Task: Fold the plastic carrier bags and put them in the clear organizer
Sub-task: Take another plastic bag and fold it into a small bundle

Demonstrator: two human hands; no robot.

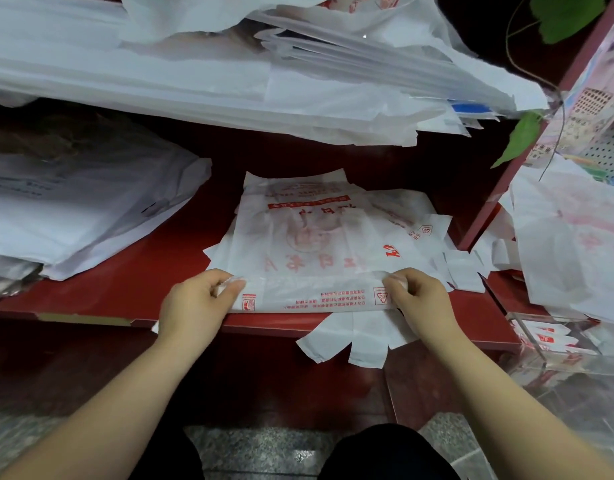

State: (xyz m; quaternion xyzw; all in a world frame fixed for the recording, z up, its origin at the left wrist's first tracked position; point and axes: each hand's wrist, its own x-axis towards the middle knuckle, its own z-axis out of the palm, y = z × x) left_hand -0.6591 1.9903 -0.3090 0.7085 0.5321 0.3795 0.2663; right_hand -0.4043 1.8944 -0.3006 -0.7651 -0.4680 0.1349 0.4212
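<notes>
We see soft, rather dim indoor light with no hard shadows. The upper stack of white bags (194, 74) is brightest and nearly washed out, its creases lost. Beneath it a deep shadow covers the far part of the red shelf (181, 258), and the space under the shelf is almost black. The printed carrier bag (309, 237) is fairly sharp, though its red lettering reads fuzzy. The left hand (194, 299) and right hand (420, 299) are evenly lit. The left pile of bags (73, 209) looks smeared. Faint glare streaks the clear organizer (530, 336). Straight edges bow toward the frame's corners.
</notes>
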